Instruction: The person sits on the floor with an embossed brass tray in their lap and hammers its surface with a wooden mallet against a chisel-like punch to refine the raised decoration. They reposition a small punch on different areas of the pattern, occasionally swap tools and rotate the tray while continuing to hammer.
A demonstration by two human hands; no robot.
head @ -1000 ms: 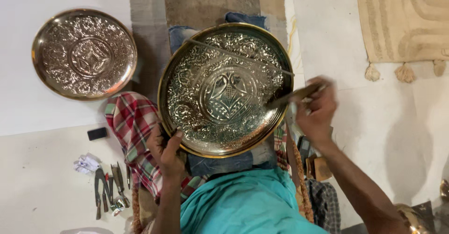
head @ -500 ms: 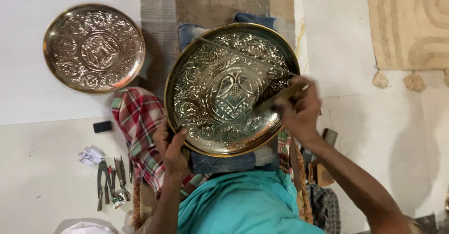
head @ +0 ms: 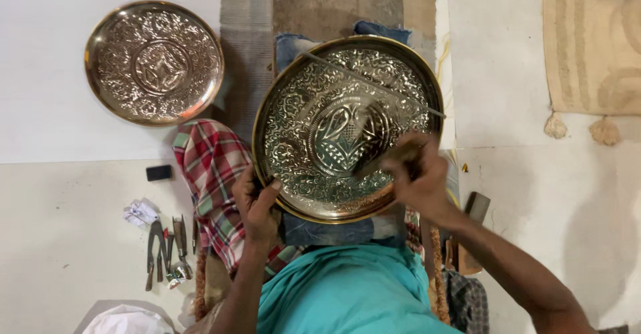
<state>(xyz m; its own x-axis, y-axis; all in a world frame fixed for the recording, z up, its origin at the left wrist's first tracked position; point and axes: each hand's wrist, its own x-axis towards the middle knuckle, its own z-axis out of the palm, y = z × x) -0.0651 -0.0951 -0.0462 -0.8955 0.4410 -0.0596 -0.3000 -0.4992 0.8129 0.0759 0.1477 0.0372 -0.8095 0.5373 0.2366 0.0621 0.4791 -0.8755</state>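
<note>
A large round embossed brass plate [head: 314, 87] rests tilted on my lap in the middle of the view. My left hand [head: 256, 204] grips its lower left rim. My right hand [head: 417, 177] holds a dark stick-like tool [head: 384, 160], blurred, with its tip over the plate's central medallion. A thin metal rod [head: 374, 87] lies across the plate's upper right.
A second embossed brass plate [head: 155, 61] lies on the floor at upper left. A red checked cloth [head: 210, 167] lies beside my left hand. Several small metal tools [head: 165, 244] and a black block [head: 158, 172] are at lower left. A fringed beige rug [head: 591, 47] lies at upper right.
My right hand with the tool has moved left, from the plate's right rim toward its centre. The view has shifted so both plates sit further right.
</note>
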